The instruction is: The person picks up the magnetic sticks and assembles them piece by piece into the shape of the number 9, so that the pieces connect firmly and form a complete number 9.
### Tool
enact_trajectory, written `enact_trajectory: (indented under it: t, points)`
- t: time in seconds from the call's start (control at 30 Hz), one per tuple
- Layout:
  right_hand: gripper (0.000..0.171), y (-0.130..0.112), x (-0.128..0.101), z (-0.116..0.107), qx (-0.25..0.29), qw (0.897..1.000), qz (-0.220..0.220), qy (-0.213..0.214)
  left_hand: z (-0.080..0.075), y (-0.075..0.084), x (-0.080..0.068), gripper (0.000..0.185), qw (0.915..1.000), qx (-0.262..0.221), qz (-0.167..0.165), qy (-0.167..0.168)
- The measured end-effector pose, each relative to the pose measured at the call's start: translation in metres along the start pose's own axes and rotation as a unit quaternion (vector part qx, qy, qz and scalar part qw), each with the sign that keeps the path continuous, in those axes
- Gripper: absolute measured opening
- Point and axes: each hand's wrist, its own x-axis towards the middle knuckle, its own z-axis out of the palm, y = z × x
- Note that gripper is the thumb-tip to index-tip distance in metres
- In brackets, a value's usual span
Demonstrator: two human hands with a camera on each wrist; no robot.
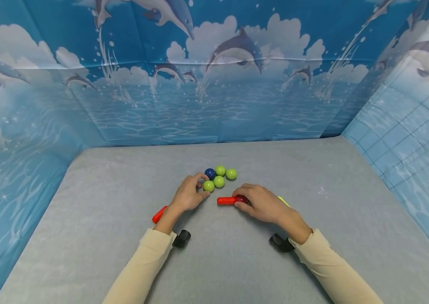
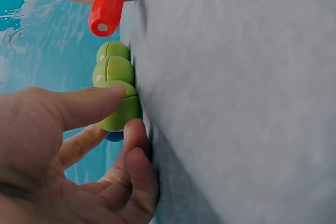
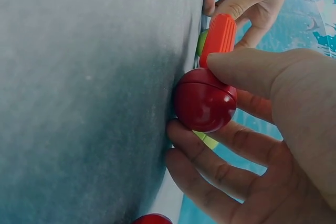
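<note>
Grey felt covers the worktop (image 1: 313, 236), on which a tight cluster of balls sits near the middle: four green balls (image 1: 219, 181) and one blue ball (image 1: 210, 173), all touching or just beside one another. The left hand (image 1: 188, 195) rests against the near-left green ball (image 2: 122, 109), thumb laid over its top and fingers curled underneath at the felt, so it pinches that ball lightly without lifting it. The right hand (image 1: 263, 204) holds a dark red ball (image 3: 205, 100) between thumb and fingers, pressed against the worktop; an orange-red rod (image 1: 226, 200) projects from that ball toward the cluster and appears joined to it, though the joint itself is hidden by the thumb. A second orange-red rod (image 1: 159, 214) lies on the felt behind the left wrist, partly covered by it, and a yellow-green piece (image 1: 284, 201) shows just beyond the right hand, too hidden to identify. Judgement: the step in hand looks like bringing the rod's free end to the pinched green ball. The next move would call for steadying that ball against its neighbours and aligning the rod tip squarely with it, since a glancing contact is likely to scatter the loose cluster.
</note>
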Motion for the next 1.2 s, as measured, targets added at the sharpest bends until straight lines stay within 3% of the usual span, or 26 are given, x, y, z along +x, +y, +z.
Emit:
enact_trajectory:
  t: [0.33, 0.77, 1.2]
  points:
    - [0.019, -0.004, 0.004, -0.004, -0.007, 1.0, -0.006, 0.004, -0.003, 0.0, -0.004, 0.028, 0.9997, -0.016, 0.008, 0.014]
    - [0.018, -0.006, 0.004, -0.001, -0.019, 1.0, 0.01, 0.007, -0.004, 0.002, -0.022, 0.027, 0.9988, 0.02, 0.044, -0.01]
    - [0.017, -0.003, 0.005, 0.002, -0.017, 1.0, 0.003, 0.017, -0.002, 0.003, -0.026, 0.027, 0.9987, 0.018, 0.044, -0.022]
